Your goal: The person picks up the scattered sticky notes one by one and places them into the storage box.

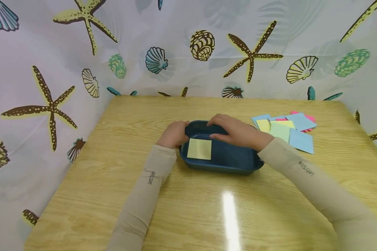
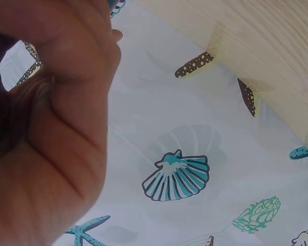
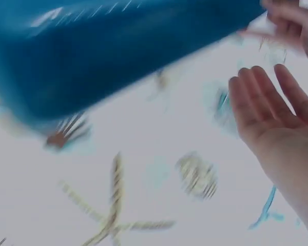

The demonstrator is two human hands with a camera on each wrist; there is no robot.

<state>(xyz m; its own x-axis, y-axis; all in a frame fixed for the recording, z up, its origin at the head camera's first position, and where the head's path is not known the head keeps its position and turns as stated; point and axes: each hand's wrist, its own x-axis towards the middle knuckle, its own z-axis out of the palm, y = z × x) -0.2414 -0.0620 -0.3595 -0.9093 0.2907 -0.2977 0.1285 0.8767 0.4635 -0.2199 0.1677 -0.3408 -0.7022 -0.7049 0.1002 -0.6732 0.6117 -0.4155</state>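
One yellow note [image 1: 199, 149] between both hands [image 1: 173, 135] [image 1: 240, 132], inside blue tray [image 1: 232, 156]

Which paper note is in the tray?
The pale yellow note toward the left end of the dark blue tray; the other notes overlap in a pile on the table, outside it.

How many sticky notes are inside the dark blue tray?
1: a yellow sticky note lies in the left part of the dark blue tray, near the left hand. Others could be hidden under it or behind the right hand.
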